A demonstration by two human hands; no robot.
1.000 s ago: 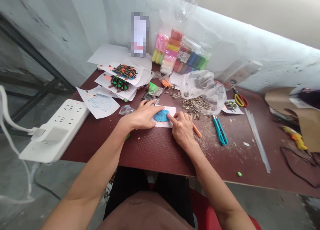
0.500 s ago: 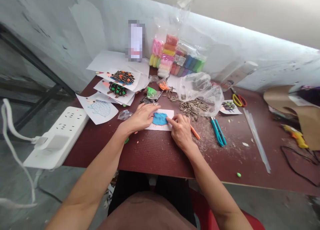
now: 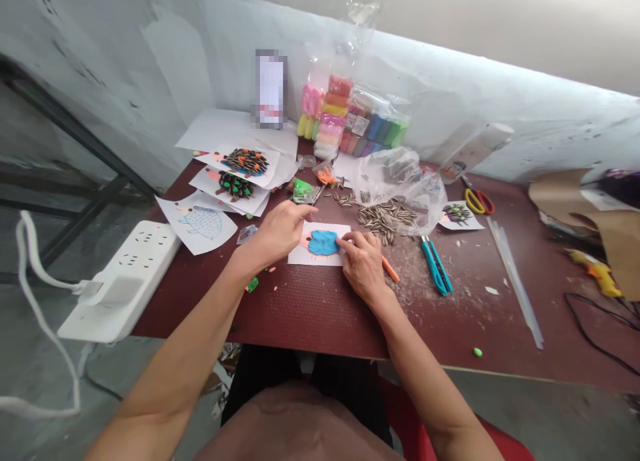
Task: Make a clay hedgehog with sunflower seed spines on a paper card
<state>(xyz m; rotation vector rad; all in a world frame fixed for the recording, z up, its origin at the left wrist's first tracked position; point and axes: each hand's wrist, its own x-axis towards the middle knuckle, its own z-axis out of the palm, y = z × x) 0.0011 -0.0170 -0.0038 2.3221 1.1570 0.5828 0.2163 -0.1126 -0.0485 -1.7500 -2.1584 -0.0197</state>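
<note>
A white card [image 3: 327, 259] lies on the table before me, bearing a flat patch of blue modelling clay [image 3: 324, 243] on a hedgehog drawing with an orange outline and a dark spot at its left. My left hand [image 3: 280, 230] is over the card's left edge, its index finger stretched toward the right and its other fingers partly hidden; nothing shows in it. At the card's right edge, my right hand [image 3: 364, 262] rests with its fingertips against the clay's right side. An orange pen-like stick [image 3: 391, 269] lies beside that hand.
Sunflower seeds [image 3: 385, 217] and a plastic bag [image 3: 407, 181] lie behind the card. A teal cutter [image 3: 437, 266], scissors [image 3: 479, 201] and a yellow glue gun [image 3: 595, 272] are to the right. Hedgehog pictures [image 3: 197, 222] and a power strip [image 3: 123, 281] are left. Packs of coloured clay [image 3: 350, 124] stand behind.
My left hand has lifted off the clay's left side and shifted slightly left, uncovering the drawing's left end. My right hand stays at the right edge.
</note>
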